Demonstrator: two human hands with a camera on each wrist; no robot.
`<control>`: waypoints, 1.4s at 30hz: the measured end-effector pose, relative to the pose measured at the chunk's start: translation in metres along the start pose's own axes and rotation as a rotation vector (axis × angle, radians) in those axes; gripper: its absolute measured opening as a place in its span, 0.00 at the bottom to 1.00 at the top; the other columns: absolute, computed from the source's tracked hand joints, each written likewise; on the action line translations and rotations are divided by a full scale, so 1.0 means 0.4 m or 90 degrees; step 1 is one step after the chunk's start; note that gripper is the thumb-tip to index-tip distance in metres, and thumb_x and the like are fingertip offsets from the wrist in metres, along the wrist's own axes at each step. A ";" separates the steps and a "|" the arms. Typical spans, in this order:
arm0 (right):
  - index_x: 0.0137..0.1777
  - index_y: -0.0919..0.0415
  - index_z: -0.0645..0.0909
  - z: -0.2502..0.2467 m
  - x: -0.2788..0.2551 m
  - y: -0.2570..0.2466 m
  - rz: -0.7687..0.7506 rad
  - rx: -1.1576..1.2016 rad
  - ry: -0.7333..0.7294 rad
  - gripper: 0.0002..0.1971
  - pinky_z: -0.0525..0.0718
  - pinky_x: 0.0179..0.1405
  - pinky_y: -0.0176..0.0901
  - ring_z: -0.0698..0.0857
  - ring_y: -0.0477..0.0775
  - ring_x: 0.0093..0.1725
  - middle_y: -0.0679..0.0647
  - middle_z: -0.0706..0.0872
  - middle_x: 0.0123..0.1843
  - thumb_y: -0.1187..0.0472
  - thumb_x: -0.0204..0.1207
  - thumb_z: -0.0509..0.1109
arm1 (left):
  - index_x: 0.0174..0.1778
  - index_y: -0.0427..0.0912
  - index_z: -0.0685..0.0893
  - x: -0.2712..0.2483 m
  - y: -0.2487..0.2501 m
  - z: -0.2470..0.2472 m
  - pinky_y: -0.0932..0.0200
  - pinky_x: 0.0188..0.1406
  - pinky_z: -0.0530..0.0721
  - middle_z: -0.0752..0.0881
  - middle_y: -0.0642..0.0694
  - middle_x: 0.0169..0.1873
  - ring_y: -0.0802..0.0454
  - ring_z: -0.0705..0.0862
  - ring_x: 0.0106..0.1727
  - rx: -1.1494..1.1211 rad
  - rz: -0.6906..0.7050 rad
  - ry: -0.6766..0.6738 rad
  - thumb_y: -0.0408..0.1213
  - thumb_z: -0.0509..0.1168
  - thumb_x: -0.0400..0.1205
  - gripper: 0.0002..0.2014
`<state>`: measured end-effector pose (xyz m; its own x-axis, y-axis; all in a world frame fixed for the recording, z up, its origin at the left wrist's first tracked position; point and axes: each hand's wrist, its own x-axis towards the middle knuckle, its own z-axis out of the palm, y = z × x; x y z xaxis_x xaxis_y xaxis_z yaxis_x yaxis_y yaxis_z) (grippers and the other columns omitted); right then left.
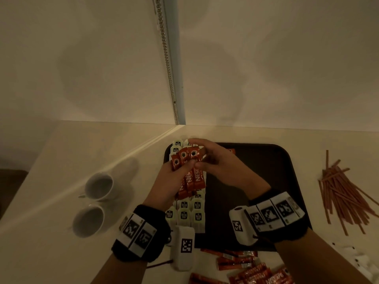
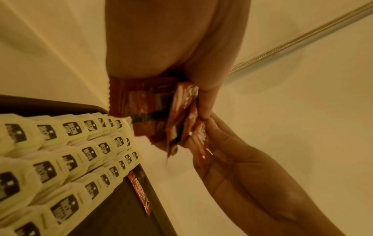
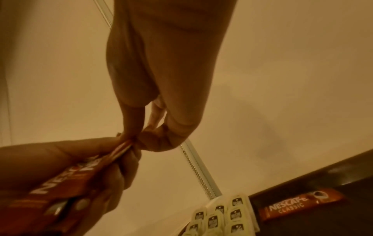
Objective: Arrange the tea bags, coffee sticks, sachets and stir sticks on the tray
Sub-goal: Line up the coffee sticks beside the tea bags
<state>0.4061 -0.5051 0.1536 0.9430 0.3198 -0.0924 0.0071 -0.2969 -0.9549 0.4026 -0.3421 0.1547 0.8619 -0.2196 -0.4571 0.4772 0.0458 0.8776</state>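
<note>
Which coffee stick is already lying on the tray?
The lone coffee stick beside the tea bags on the tray; others are held or off it.

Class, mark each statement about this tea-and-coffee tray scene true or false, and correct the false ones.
1. The left hand holds a bunch of red coffee sticks. True.
2. The tea bags lie in rows on the tray. True.
3. The stir sticks are already on the tray. False: they lie on the counter right of it.
4. Both cups stand on the tray. False: they sit on the counter left of it.
5. The right hand pinches a stick's end. True.
</note>
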 end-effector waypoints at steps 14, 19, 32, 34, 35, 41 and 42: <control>0.50 0.63 0.76 0.018 -0.057 0.003 0.061 0.410 0.125 0.10 0.87 0.41 0.35 0.87 0.47 0.43 0.56 0.83 0.46 0.67 0.69 0.70 | 0.47 0.45 0.90 -0.037 0.027 0.000 0.59 0.44 0.88 0.92 0.47 0.38 0.52 0.91 0.41 0.118 0.193 0.058 0.34 0.77 0.72 0.09; 0.46 0.61 0.83 -0.012 -0.059 0.001 0.057 0.317 0.106 0.09 0.84 0.35 0.32 0.86 0.45 0.35 0.50 0.88 0.39 0.63 0.66 0.73 | 0.42 0.45 0.89 -0.036 0.045 -0.012 0.64 0.36 0.86 0.92 0.49 0.35 0.53 0.91 0.38 0.124 0.191 0.020 0.32 0.76 0.72 0.06; 0.49 0.61 0.85 -0.069 -0.069 0.002 0.096 0.211 0.130 0.08 0.85 0.39 0.31 0.86 0.44 0.37 0.56 0.88 0.42 0.67 0.71 0.70 | 0.46 0.42 0.88 -0.010 0.032 -0.038 0.41 0.39 0.87 0.91 0.42 0.36 0.45 0.89 0.33 0.084 0.109 0.021 0.37 0.73 0.74 0.07; 0.49 0.61 0.85 -0.072 -0.073 0.006 0.096 0.187 0.128 0.07 0.85 0.40 0.31 0.86 0.43 0.37 0.55 0.88 0.42 0.69 0.73 0.69 | 0.46 0.42 0.88 -0.007 0.022 -0.036 0.48 0.35 0.88 0.91 0.41 0.37 0.46 0.89 0.35 0.068 0.091 0.016 0.36 0.72 0.75 0.05; 0.49 0.61 0.85 -0.076 -0.075 0.011 0.097 0.182 0.123 0.07 0.84 0.40 0.31 0.86 0.42 0.38 0.54 0.88 0.42 0.70 0.74 0.68 | 0.46 0.41 0.87 -0.005 0.015 -0.034 0.50 0.33 0.88 0.91 0.40 0.38 0.47 0.90 0.36 0.053 0.072 0.010 0.35 0.71 0.76 0.05; 0.47 0.59 0.82 -0.157 -0.048 0.131 0.177 0.186 0.348 0.08 0.87 0.46 0.35 0.85 0.48 0.47 0.59 0.85 0.52 0.71 0.77 0.66 | 0.51 0.37 0.82 0.001 -0.034 -0.059 0.53 0.32 0.89 0.90 0.43 0.37 0.46 0.91 0.36 -0.122 -0.113 0.031 0.36 0.66 0.81 0.07; 0.47 0.59 0.82 -0.172 -0.043 0.166 0.207 0.131 0.384 0.06 0.86 0.44 0.36 0.85 0.50 0.47 0.57 0.85 0.51 0.70 0.77 0.67 | 0.51 0.36 0.82 0.000 -0.042 -0.064 0.53 0.30 0.89 0.90 0.44 0.35 0.46 0.90 0.35 -0.130 -0.129 0.033 0.36 0.66 0.81 0.07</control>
<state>0.4134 -0.5923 0.1111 0.9068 -0.3274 -0.2655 -0.3121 -0.0982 -0.9450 0.3989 -0.3180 0.1363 0.7501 -0.1952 -0.6318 0.6612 0.2029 0.7223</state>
